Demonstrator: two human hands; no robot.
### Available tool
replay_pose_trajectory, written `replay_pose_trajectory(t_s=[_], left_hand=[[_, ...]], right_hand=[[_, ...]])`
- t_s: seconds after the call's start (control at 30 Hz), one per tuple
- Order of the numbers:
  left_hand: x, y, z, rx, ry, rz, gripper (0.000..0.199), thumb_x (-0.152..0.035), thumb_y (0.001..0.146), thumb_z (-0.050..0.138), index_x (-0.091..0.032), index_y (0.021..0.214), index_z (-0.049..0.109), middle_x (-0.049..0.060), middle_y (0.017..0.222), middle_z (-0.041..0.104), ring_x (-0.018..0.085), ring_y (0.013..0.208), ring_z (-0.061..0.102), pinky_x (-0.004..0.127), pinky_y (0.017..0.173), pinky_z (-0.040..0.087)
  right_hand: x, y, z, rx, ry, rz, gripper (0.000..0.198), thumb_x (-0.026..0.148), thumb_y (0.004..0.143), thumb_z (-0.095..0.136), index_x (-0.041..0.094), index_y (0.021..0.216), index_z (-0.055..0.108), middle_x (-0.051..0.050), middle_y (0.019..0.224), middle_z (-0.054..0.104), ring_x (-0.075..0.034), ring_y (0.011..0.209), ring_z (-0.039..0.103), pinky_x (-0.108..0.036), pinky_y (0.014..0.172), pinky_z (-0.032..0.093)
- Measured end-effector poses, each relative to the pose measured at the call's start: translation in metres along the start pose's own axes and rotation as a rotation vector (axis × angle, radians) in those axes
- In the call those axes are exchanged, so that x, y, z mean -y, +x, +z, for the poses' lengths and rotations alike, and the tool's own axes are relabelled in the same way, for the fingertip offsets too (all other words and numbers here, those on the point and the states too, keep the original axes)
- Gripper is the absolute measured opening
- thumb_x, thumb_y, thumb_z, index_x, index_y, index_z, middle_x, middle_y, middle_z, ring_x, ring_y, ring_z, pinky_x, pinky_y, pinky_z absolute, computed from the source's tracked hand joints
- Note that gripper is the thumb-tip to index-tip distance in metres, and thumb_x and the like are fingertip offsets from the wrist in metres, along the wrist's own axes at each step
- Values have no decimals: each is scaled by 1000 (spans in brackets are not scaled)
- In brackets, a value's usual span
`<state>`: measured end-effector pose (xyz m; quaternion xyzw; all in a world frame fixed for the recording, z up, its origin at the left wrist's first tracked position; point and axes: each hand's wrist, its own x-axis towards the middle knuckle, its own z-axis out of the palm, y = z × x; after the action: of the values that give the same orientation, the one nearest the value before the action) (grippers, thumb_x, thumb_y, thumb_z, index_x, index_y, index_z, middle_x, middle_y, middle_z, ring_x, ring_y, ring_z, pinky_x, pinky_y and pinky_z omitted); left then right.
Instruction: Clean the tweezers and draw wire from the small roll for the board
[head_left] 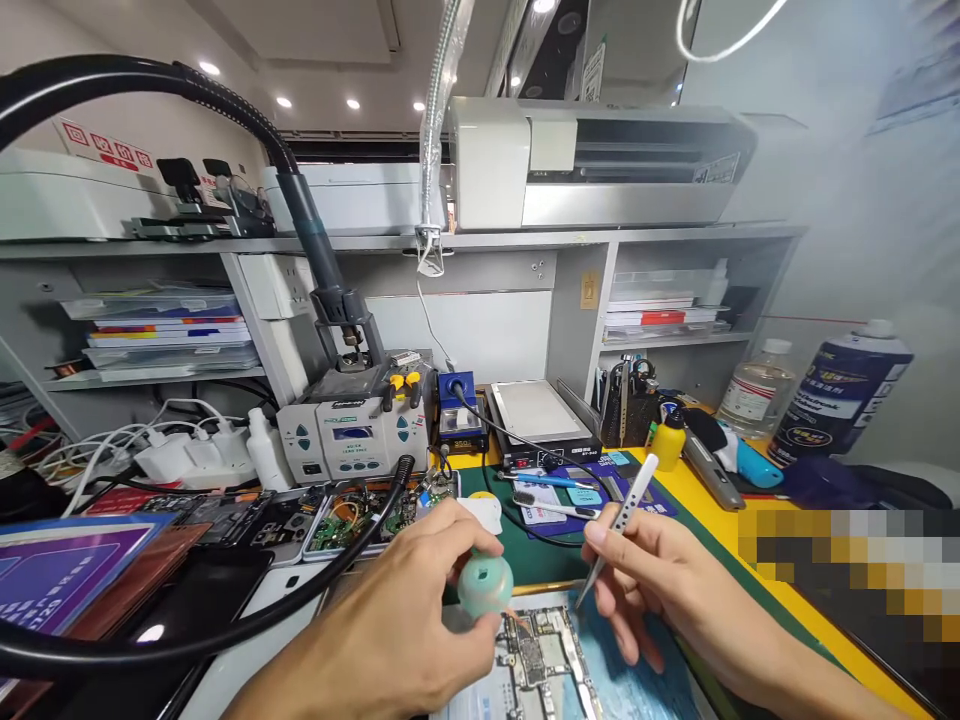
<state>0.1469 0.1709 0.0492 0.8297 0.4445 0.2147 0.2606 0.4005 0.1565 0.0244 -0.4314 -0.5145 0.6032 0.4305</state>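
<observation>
My left hand (427, 610) grips a round, translucent green reel (485, 588) between thumb and fingers, over the left edge of a phone circuit board (544, 650). A copper-coloured strip (519, 618), which looks like desoldering braid, runs from beside the reel onto the board. In my right hand (652, 570) a pair of silver tweezers (622, 515) is held like a pen, its tips pointing down by the board's upper right corner. Whether the tips touch anything, I cannot tell. Under the board lies a light blue work surface (637, 660).
Behind stand a hot-air station (352, 430), a soldering station (457, 410) and a flat heating plate (540, 415). A black hose (225, 655) loops across the left. More circuit boards (345, 520) lie left; a yellow bottle (667, 440) and spray can (840, 395) stand right.
</observation>
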Motion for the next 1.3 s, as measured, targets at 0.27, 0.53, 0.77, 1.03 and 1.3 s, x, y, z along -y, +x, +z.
replay_pose_trajectory(t_s=[0.27, 0.53, 0.77, 1.03, 1.3], left_hand=[[-7, 2, 10, -55, 58, 188, 36, -15, 78, 59, -30, 111, 61, -4, 109, 66, 14, 99, 63, 28, 88, 52], [-1, -3, 22, -279, 185, 381, 50, -7, 73, 60, -28, 119, 59, -3, 118, 71, 16, 115, 64, 24, 98, 53], [16, -9, 29, -268, 325, 368, 48, -12, 75, 63, -29, 119, 61, 2, 119, 71, 22, 111, 67, 32, 101, 55], [18, -10, 32, -242, 350, 411, 47, -13, 79, 58, -32, 122, 58, 0, 123, 70, 21, 106, 68, 35, 95, 59], [21, -9, 35, -232, 411, 420, 47, -13, 82, 53, -30, 125, 58, 3, 125, 69, 25, 105, 68, 42, 89, 63]], right_hand=[[0, -4, 8, 53, -12, -8, 43, 56, 87, 75, 19, 81, 54, 2, 64, 69, -10, 40, 64, -12, 33, 42], [-1, -6, 10, 83, -42, 49, 41, 54, 87, 75, 16, 80, 61, 1, 69, 69, -8, 43, 61, -11, 36, 40], [1, -11, 19, -17, -83, 124, 44, 56, 76, 84, 17, 76, 64, 1, 64, 68, -7, 41, 55, -13, 33, 31], [-2, -10, 20, -54, -90, 147, 46, 61, 73, 85, 18, 78, 68, 0, 64, 69, -9, 42, 55, -17, 35, 30], [0, -10, 21, -29, -156, 150, 52, 70, 76, 77, 19, 78, 68, -1, 65, 67, -13, 48, 59, -23, 45, 42]])
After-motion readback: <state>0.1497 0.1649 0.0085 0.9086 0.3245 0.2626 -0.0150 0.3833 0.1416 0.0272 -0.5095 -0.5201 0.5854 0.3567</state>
